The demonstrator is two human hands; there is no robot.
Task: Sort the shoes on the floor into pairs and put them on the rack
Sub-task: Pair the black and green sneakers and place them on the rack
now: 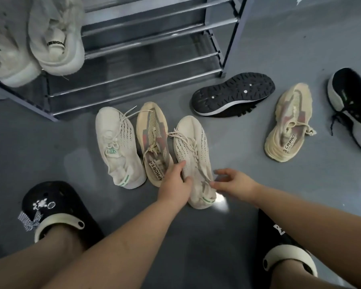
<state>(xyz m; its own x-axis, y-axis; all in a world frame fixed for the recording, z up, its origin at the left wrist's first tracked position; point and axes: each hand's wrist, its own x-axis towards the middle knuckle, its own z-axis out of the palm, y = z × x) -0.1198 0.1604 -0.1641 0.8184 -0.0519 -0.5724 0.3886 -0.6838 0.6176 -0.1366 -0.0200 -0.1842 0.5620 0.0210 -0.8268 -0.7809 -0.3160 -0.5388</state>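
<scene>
**Both hands at the heel of a cream knit shoe on the floor**

The left hand (176,180) lies on the near cream knit shoe (193,151), fingers curled over its collar and thumb pressed on the upper, gripping it. The right hand (231,183) is just beside the same shoe's heel, fingers loosely spread; its fingertips touch or almost touch the heel, and I cannot tell whether it holds anything.

That shoe stands upright on the grey floor (258,184), toe pointing away. Touching its left side is a beige shoe with pink stripes (153,140), which sits between it and the matching cream shoe (117,147), so the cream pair is split by the beige one.

Well to the right lies the other beige striped shoe (288,124). Between it and the rack a black shoe (232,93) lies on its side, sole showing; a second black shoe (354,107) sits at the right edge.

The metal rack (150,65) stands beyond the shoes, with a pale grey pair (40,38) at its left end. The person's black clogs (56,211) frame the foreground.
</scene>
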